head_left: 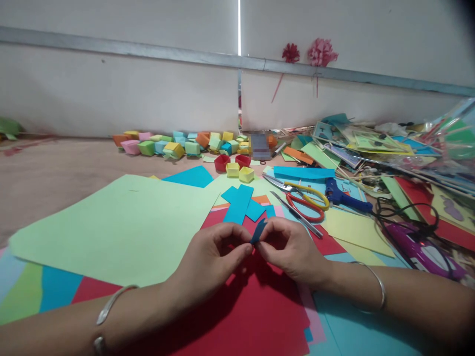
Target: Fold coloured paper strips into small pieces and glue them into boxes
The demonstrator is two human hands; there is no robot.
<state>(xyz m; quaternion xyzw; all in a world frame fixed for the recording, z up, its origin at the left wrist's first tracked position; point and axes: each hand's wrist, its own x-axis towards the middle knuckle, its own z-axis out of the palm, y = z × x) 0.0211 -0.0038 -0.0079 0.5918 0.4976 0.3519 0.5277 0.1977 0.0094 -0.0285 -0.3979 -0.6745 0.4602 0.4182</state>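
While pinched between both hands (220,249) (295,249), a small blue paper piece (259,231), narrow, shadowed, tilted.

A bright slit (239,27) glares between white panels (129,94), and the hands (213,254) (297,247) softly shadow red paper (241,316).

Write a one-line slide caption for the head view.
Left hand and right hand pinch a small blue paper piece above red paper, colourful boxes behind.

Left hand (213,252) and right hand (297,249) both pinching, nearly touching; forearms (152,306) spread behind them, curled fingers (230,231) kinda hard to make out.
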